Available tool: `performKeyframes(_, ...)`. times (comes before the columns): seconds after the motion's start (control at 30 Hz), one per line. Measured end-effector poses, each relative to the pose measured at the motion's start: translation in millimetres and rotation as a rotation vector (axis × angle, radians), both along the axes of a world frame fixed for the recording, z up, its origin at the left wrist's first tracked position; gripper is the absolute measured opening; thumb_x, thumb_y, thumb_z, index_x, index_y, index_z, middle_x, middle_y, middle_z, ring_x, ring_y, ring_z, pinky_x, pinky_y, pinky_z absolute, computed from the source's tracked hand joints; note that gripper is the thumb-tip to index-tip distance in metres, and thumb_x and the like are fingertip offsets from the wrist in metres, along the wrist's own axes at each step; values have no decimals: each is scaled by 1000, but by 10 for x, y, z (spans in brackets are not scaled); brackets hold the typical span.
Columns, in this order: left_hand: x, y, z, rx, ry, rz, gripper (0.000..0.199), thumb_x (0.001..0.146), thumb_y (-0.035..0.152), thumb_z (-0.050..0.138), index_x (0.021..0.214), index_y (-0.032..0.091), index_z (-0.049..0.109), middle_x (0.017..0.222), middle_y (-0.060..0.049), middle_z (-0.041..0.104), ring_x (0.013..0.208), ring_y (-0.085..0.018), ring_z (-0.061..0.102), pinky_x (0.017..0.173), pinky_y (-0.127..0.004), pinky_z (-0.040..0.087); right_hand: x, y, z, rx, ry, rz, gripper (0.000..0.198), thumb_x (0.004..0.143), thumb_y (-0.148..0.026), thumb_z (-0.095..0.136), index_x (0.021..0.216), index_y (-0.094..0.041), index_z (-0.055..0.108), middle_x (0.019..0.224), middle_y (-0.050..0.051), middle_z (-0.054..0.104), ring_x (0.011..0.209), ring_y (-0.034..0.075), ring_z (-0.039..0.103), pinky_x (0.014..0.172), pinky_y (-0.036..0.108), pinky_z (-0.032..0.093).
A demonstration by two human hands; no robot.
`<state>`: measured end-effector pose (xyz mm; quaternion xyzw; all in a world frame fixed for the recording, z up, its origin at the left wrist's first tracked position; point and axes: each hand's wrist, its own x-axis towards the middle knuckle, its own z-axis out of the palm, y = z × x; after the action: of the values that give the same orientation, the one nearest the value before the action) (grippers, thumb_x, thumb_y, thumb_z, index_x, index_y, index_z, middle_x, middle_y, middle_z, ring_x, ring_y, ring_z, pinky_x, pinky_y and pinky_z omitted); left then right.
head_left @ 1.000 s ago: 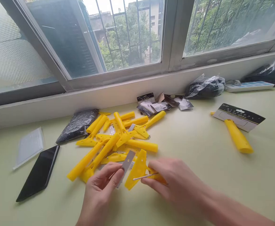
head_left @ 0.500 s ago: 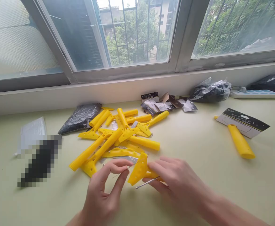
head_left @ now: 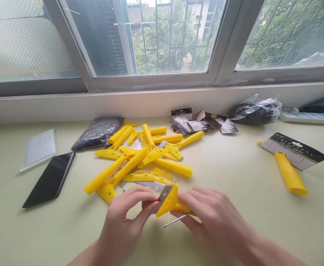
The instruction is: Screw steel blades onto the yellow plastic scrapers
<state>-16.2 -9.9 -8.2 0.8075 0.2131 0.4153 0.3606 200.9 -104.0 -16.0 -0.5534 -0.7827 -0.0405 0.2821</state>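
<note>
My left hand (head_left: 131, 214) pinches a flat metal scraper blade (head_left: 166, 193) between thumb and fingertips. The blade lies against the head of a yellow scraper handle (head_left: 170, 204), whose grip end runs back into my right hand (head_left: 208, 210). That same hand also holds a thin metal screwdriver (head_left: 177, 220), its shaft sticking out toward the lower left; the rest of it is hidden in the palm. Just beyond both hands lies a pile of yellow scraper parts (head_left: 134, 166), with several small screws and bare blades (head_left: 150, 184) among them.
A phone (head_left: 49, 180) and a clear plastic sleeve (head_left: 40, 147) lie at the left. Behind the pile are a black bag (head_left: 98, 132) and printed cards (head_left: 191, 123). At the right sits a carded scraper (head_left: 290, 173). A plastic-wrapped bundle (head_left: 256, 109) rests by the window wall.
The blade in my left hand has turned from edge-on to showing its flat face and now meets the scraper head. The camera view has shifted slightly.
</note>
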Motion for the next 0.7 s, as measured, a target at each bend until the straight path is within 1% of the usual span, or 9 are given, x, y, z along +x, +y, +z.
performKeyframes(0.1,8,-15,21,269,-1,-44,24,85,-4,69,98,16,68,91,-3,71,83,-11,68,75,-21,58,4,2,1,20,-9,21,21,102,-31,55,83,-21,53,68,-3,56,59,13,46,56,29,25)
performKeyframes(0.17,8,-38,37,385,2,-45,25,82,-6,68,99,13,68,91,-5,71,82,-11,66,73,-23,56,-2,-3,7,64,-21,33,21,102,-30,55,83,-21,53,68,-3,56,59,13,44,56,29,24)
performKeyframes(0.27,-5,-68,43,452,-5,-49,28,80,-9,67,100,11,68,90,-6,70,80,-12,63,70,-25,53,-21,-20,25,136,-19,53,21,100,-26,57,81,-20,51,67,-2,54,60,14,40,56,29,23)
performKeyframes(0.33,-21,-77,48,488,-35,-73,29,79,-10,66,100,10,67,88,-7,69,78,-13,63,68,-27,52,-32,-30,39,166,4,76,17,100,-23,55,84,-20,53,68,-1,56,61,14,40,57,29,23)
performKeyframes(0.4,-44,-82,69,549,-56,-94,27,79,-9,65,99,8,68,86,-7,69,77,-14,62,70,-30,52,-40,-36,48,198,24,99,13,100,-20,52,88,-19,57,70,0,58,62,15,40,58,30,24)
performKeyframes(0.47,-75,-90,114,626,-52,-78,23,80,-7,65,97,8,68,86,-8,70,77,-15,63,76,-35,53,-44,-40,53,236,21,120,10,97,-14,51,93,-17,60,71,2,61,63,15,39,58,30,24)
performKeyframes(0.57,-126,-116,196,706,-7,-33,16,83,-3,65,93,9,68,86,-8,72,76,-15,64,82,-40,53,-44,-52,57,283,14,150,18,86,-3,55,96,-16,62,73,3,64,62,14,38,58,29,25)
performKeyframes(0.63,-149,-135,233,723,15,-23,13,85,0,64,92,11,68,85,-7,73,73,-15,65,82,-40,54,-40,-63,64,286,12,175,26,79,1,55,98,-14,63,76,4,66,63,14,40,58,29,27)
performKeyframes(0.7,-158,-148,246,725,29,-19,12,87,2,63,91,12,68,83,-5,73,69,-14,64,81,-39,55,-32,-67,73,298,6,195,29,75,2,56,99,-13,63,77,5,68,63,14,41,58,29,28)
